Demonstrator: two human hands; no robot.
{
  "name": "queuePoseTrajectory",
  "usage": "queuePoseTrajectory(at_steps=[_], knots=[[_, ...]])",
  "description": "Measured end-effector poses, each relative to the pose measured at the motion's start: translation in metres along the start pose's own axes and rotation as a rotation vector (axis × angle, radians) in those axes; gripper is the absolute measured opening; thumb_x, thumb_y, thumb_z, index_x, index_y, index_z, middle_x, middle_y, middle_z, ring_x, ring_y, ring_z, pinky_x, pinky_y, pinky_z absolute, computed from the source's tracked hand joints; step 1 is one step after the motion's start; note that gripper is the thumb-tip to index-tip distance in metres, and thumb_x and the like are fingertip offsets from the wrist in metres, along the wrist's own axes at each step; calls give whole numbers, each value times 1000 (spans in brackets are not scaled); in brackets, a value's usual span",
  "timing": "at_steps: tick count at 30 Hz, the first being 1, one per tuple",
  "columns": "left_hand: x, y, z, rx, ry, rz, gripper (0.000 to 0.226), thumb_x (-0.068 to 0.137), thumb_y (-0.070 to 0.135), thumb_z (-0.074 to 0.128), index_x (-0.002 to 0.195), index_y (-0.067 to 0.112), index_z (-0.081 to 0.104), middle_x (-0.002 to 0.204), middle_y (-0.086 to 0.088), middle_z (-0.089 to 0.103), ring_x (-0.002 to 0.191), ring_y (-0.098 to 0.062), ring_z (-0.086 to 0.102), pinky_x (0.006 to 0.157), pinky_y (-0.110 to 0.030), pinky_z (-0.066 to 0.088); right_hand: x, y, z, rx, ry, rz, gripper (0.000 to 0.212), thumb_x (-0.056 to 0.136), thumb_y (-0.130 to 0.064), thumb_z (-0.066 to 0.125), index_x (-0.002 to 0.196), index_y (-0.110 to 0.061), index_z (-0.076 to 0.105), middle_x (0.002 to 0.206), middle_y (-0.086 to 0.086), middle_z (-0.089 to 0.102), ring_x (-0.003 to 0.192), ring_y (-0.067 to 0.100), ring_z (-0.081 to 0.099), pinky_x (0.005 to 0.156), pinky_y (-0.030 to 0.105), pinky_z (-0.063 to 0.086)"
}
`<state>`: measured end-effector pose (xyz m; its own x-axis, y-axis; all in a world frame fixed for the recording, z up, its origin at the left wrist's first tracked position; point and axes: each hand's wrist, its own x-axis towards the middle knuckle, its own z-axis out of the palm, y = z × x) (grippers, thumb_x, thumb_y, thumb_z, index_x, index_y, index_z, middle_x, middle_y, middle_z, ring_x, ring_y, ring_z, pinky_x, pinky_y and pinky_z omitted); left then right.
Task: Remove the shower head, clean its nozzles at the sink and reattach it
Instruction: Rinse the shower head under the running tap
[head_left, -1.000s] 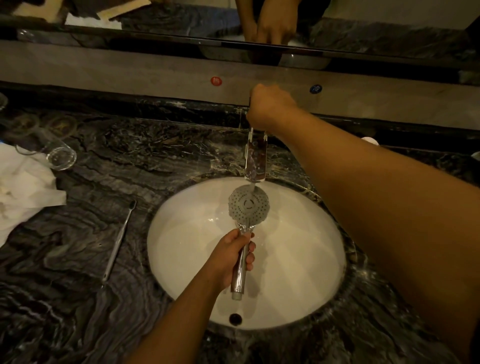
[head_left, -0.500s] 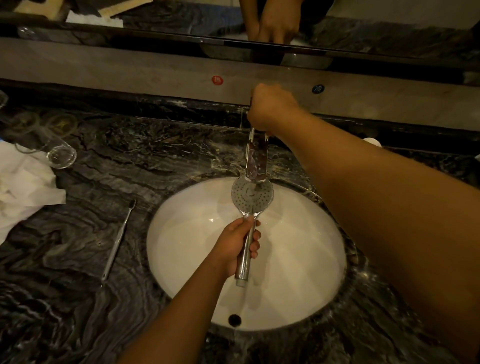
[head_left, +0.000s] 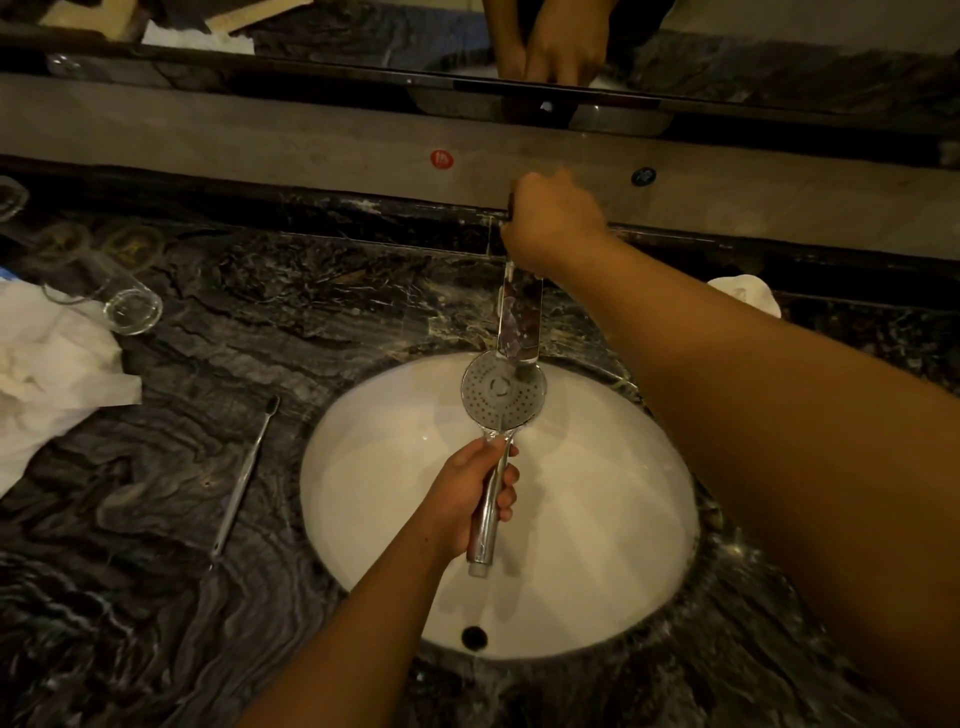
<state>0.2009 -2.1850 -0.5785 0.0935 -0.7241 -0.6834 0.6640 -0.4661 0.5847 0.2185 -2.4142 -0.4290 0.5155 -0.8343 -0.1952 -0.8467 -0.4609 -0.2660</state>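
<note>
Head view, the only one: the left hand (head_left: 470, 499) was wrapped tight round the chrome handle of the shower head (head_left: 503, 391), nozzle face up and tucked right under the tip of the tap spout (head_left: 519, 325), over the white sink (head_left: 623, 519), presumably so water would land straight on the nozzles. The right hand (head_left: 548, 223) was closed over the tap's control at the back ledge (the lever itself hidden), likely working the flow. Whether water was running, I couldn't tell. The sink held nothing else, drain hole (head_left: 474, 636) open. On the dark marble bench (head_left: 156, 597), a toothbrush (head_left: 244, 475) lay just left of the sink, probably kept for scrubbing. Further left, a glass tumbler (head_left: 124, 306) on its side looked empty, touching crumpled white tissue (head_left: 47, 374).
</note>
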Motion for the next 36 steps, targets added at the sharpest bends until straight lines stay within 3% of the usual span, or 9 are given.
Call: queuePoseTrajectory(at_steps=[7,13,16,22,28,31,33,36], knots=[[-10,-3,-1,57,52,7,22,98,29,51,102,9,58,69,-8,55,50,-17,47,48,-27,41,-15,9,19,14,145,-59,47,96,-18,61,140,-13,44,141,23,38,107,45,58,71,38,43],[-24,-8,-2,92,123,37,21,98,26,51,103,7,57,68,-9,56,49,-17,48,48,-28,40,-18,9,20,50,173,-43,44,97,-19,60,138,-14,45,138,23,41,106,46,58,81,46,52],[-33,-6,-5,69,138,66,20,97,24,51,105,7,57,68,-10,57,50,-18,48,49,-29,39,-20,8,18,121,171,-54,43,99,-35,55,137,-17,45,135,20,43,108,45,58,84,47,52],[-59,7,-7,66,114,149,24,96,13,45,112,1,56,76,-13,58,57,-21,50,53,-32,43,-37,27,17,480,113,-35,64,98,-54,41,148,-13,37,145,21,43,129,36,46,100,40,41],[-76,13,-4,13,84,194,30,98,12,48,120,-7,51,79,-13,61,64,-22,55,60,-32,48,-128,57,53,830,307,208,54,102,-34,48,149,-12,37,150,13,39,129,25,49,104,36,43],[-84,11,0,3,63,200,31,99,13,48,123,-5,52,82,-11,64,68,-21,57,62,-32,50,-175,65,88,911,165,266,39,99,-34,51,135,-20,51,133,8,55,112,24,61,96,47,53],[-88,11,3,7,64,210,29,99,14,48,123,-1,54,86,-10,67,72,-22,59,65,-34,51,-200,63,99,965,30,282,20,100,-29,52,117,-21,60,116,7,65,95,22,66,82,40,57],[-93,17,10,11,58,248,24,99,15,48,119,5,58,94,-11,69,78,-22,60,71,-37,52,-229,56,100,966,-171,187,11,99,-24,54,93,-28,62,103,1,68,93,21,67,65,22,49]])
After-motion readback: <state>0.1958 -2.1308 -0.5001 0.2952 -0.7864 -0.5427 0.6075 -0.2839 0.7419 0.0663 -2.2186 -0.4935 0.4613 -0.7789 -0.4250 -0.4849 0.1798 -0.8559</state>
